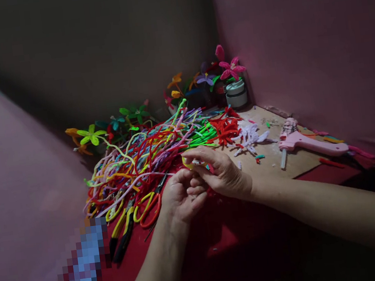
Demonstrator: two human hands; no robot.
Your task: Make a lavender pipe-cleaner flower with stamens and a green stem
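Note:
Both hands meet above the front of the table. Between the thumb and fingers of my right hand is a small yellow object with pale marks, mostly covered, so its kind is unclear. My left hand lies just below it, palm up with curled fingers; whatever those fingers hold, if anything, is hidden. A heap of many-coloured pipe cleaners spreads behind and left of the hands. Beside my left wrist lie red and yellow handled scissors and yellow-black pliers.
A pink glue gun rests at right on a board. Red bent pipe-cleaner pieces and white ones lie near it. Pipe-cleaner flowers and a lidded cup stand at the back. A blurred blue item is front left.

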